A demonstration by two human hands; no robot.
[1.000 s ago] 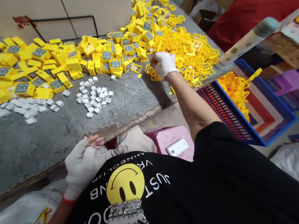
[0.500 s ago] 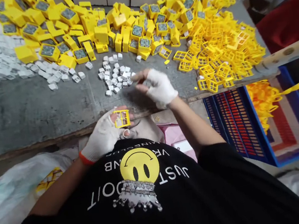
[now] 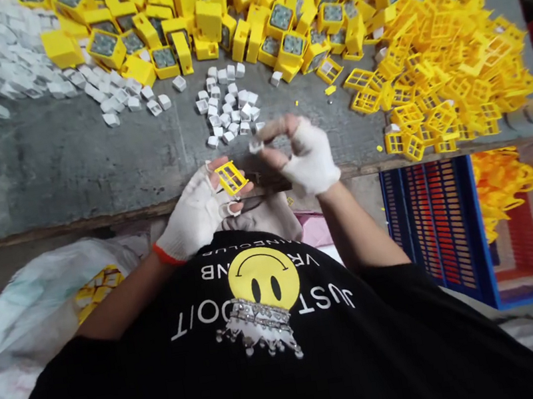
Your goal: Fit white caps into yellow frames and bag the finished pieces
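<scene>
Over the near edge of the table: a yellow frame and a white cap in hand

From the head view, the left hand is half curled, palm up, holding the frame across its fingers; the right hand, near it, pinches the cap, slightly blurred, between thumb and forefinger; loose white caps lie just beyond; yellow blocks are heaped farther back, more frames at the right.
</scene>
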